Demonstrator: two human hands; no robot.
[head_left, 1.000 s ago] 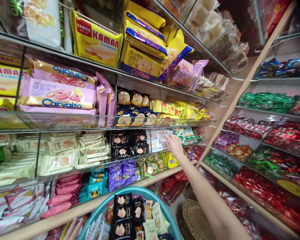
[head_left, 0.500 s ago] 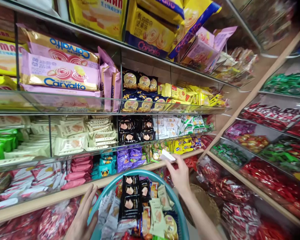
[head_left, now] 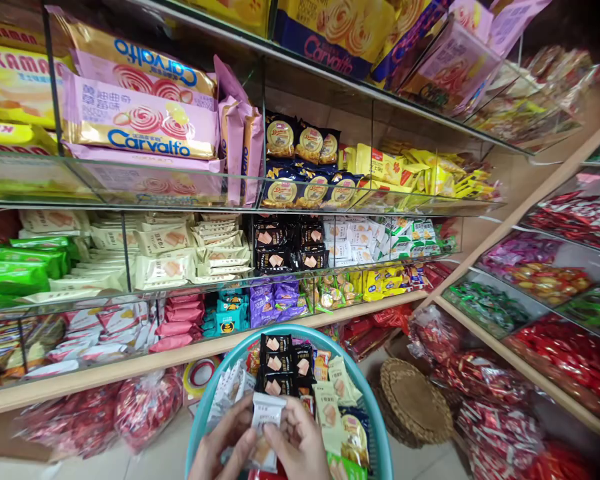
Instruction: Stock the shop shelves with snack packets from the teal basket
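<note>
A small white snack packet (head_left: 269, 415) is held upright between both hands, over the near part of a teal plastic basket (head_left: 383, 427). My left hand (head_left: 225, 443) pinches its left side, and my right hand (head_left: 300, 440) grips its right edge with the thumb across the front. Below and around the hands, the basket holds black wafer packets (head_left: 276, 363), cream packets (head_left: 329, 413), white packets (head_left: 230, 390) and a dark blue round-cookie packet (head_left: 355, 433). My hands cover part of the contents.
Glass-fronted shelves (head_left: 190, 200) of packaged snacks stand ahead, with candy compartments (head_left: 485, 310) at right. Bagged red sweets (head_left: 150, 410) lie on the floor at left, more bags (head_left: 500, 427) at right. A woven basket (head_left: 415, 403) and a tape roll (head_left: 200, 377) flank the teal basket.
My right hand has brought the white packet from near the lower shelf back over the basket. My left hand has moved in from the basket's left side and now holds it too.
</note>
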